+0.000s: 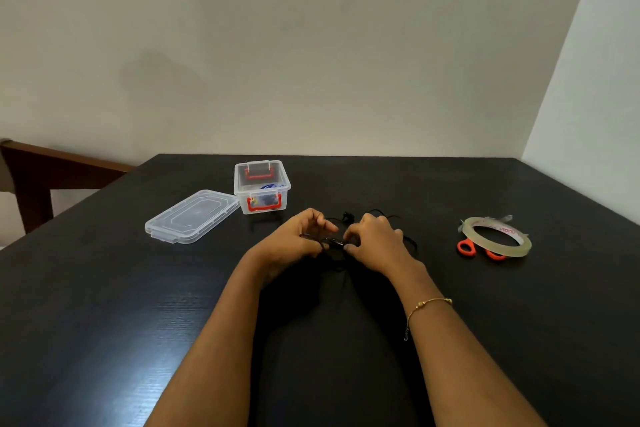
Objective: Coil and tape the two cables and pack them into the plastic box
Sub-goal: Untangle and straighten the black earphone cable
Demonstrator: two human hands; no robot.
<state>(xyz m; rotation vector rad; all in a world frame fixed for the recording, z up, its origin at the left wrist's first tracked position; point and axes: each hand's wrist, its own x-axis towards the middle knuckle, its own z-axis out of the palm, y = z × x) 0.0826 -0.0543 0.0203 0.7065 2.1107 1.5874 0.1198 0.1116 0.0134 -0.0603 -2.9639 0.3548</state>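
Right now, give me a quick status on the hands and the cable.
Both hands, left hand and right hand, pinch black cable. Plastic box open. Nothing blocking.

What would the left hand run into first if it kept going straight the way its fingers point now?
Probably the right hand. The left hand grips the black cable with fingers aimed right, and the two hands nearly touch; depth is unclear.
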